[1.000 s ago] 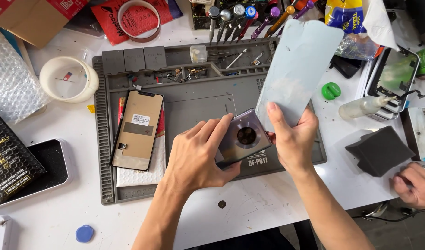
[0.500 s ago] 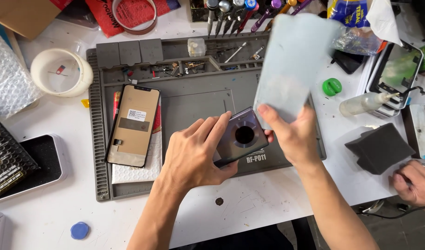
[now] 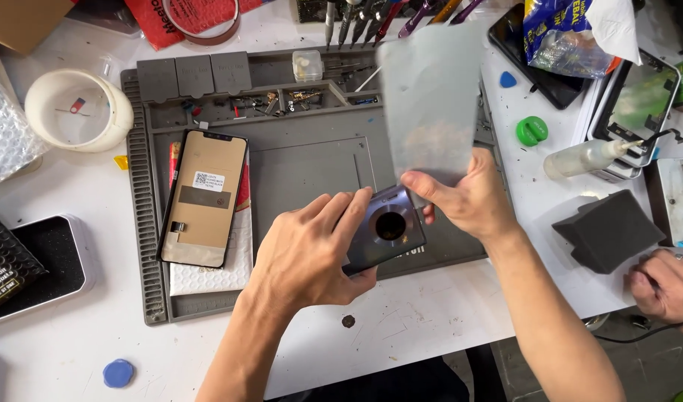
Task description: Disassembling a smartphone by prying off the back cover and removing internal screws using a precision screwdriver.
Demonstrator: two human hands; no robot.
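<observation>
On the far left of the white counter (image 3: 445, 313) sits one white roll of tape (image 3: 78, 110), and nearer, a black-topped tray (image 3: 47, 257). One grey repair mat (image 3: 311, 160) fills the middle, its far edge divided into small compartments that hold loose screws and small parts. One phone screen assembly (image 3: 204, 196) lies back-side up on the left part of the mat, on a white cloth, likely parked there to keep it off the bare counter.

The left hand (image 3: 308, 257) rests on the near edge of the mat with its fingers curled over one grey phone back cover (image 3: 386, 234) with a round camera opening, pinning it down; that grip looks meant to steady the piece. Just to its right, the right hand (image 3: 464, 197) has thumb and fingers closed on the lower edge of one thin, translucent grey sheet (image 3: 431, 100), held up on end above the mat, apparently lifted clear of the cover.

Further right lie one green cap (image 3: 533, 131), one small clear squeeze bottle (image 3: 587, 158) on its side, and one dark grey foam block (image 3: 605, 229). At the right edge another person's hand (image 3: 665, 286) rests on the counter. Near the front left lies one blue round pick (image 3: 119, 373).
</observation>
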